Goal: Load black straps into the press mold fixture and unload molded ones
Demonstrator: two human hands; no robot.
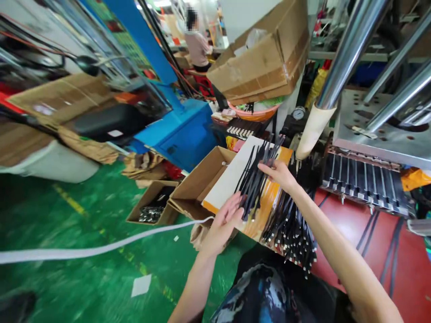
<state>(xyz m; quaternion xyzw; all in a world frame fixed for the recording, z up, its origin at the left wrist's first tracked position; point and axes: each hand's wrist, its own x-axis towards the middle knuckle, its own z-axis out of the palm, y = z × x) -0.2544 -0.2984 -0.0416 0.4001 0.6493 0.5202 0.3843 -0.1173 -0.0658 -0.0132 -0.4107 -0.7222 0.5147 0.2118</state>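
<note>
A bundle of thin black strips (253, 188) lies over a white and orange board (222, 184) in front of me. My right hand (279, 174) is closed on the upper part of the bundle, thumb on top and the other fingers partly hidden among the strips. At the bundle's lower left side, my left hand (229, 214) is open, its fingers stretched out against the edge of the strips. A larger pile of black strips with small light-coloured tips (291, 229) hangs over the board's near edge, under my right forearm.
At right, a press with metal columns (353, 54) stands over a slotted mould (367, 179) on a red tabletop (357, 242). Left of the board are an open carton (202, 175) and a small box of metal parts (151, 213). A person (197, 45) sits farther back.
</note>
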